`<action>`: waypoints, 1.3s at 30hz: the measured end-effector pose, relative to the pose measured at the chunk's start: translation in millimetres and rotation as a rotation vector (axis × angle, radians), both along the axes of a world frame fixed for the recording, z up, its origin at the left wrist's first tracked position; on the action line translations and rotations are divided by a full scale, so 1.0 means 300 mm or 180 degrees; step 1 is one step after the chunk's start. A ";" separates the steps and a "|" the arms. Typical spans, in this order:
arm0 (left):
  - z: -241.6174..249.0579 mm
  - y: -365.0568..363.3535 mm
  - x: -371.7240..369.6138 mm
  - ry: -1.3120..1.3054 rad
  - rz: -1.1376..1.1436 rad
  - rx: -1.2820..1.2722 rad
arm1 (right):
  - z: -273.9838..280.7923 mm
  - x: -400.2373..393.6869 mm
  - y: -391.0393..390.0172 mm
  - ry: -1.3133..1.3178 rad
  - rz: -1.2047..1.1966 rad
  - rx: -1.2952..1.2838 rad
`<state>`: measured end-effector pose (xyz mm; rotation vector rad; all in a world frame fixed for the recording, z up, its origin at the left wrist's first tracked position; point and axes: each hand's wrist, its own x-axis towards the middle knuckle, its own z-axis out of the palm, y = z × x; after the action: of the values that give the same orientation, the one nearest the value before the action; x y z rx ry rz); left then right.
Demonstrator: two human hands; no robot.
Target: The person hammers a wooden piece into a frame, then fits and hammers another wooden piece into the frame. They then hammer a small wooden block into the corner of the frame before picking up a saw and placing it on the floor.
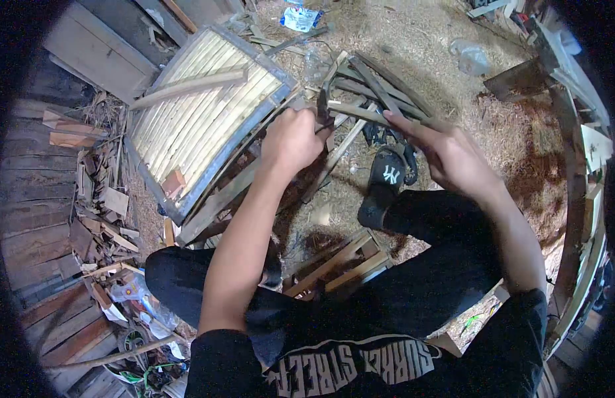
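Observation:
My left hand [293, 140] is closed around a dark tool [323, 103], whose narrow upper part stands up beside the knuckles; its grip is mostly hidden by the fingers. A thin wooden strip [358, 113] runs from beside that tool to my right hand [456, 156]. The fingers of my right hand are wrapped on the strip's far end, with the index finger stretched along it. Just beyond the strip lie several dark wooden sticks [387, 89], some crossing each other.
A slatted wooden panel [208, 113] with a loose board on it stands at the left. Scrap wood [102, 205] is piled farther left. Between my legs is a small wooden frame [344, 265]. A plastic bottle [471, 56] lies on the shavings-covered ground; boards curve along the right.

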<state>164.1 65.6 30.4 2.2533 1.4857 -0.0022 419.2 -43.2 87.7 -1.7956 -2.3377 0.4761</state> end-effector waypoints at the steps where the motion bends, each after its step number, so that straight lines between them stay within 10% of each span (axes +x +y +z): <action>1: -0.004 0.006 0.002 -0.0006 0.0008 0.0017 | -0.023 0.029 0.013 0.0427 0.0027 0.0320; 7: -0.050 0.016 -0.009 -0.0044 0.0065 -0.0037 | -0.038 0.003 0.017 0.1369 -0.0132 0.1678; 10: -0.071 0.014 -0.011 -0.0339 -0.0146 0.0251 | 0.027 0.026 0.012 0.0625 -0.0015 -0.0042; 14: -0.027 0.006 -0.001 -0.0135 0.0033 -0.0017 | -0.024 -0.012 0.023 0.1493 -0.0607 0.1685; 18: -0.002 -0.006 0.001 -0.0119 -0.0014 0.0082 | -0.014 0.046 0.011 0.0244 0.0135 -0.0258; 24: -0.035 0.000 -0.003 0.0035 -0.0065 0.0098 | -0.042 0.000 0.011 0.1532 -0.0548 0.1556; 28: -0.018 0.009 -0.008 0.0094 -0.0077 0.0020 | -0.021 0.048 0.010 -0.0030 0.0351 -0.0287; 31: -0.039 0.001 -0.018 -0.0030 -0.0171 0.0201 | -0.035 0.034 0.024 0.1672 -0.0565 0.0255; 39: -0.092 0.010 -0.021 -0.0231 -0.0225 0.0494 | -0.107 0.053 0.057 0.2222 -0.0900 -0.0800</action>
<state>157.8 68.4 2.8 2.4001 1.4115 0.1776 435.0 -26.2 55.6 -1.6466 -1.5813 1.1637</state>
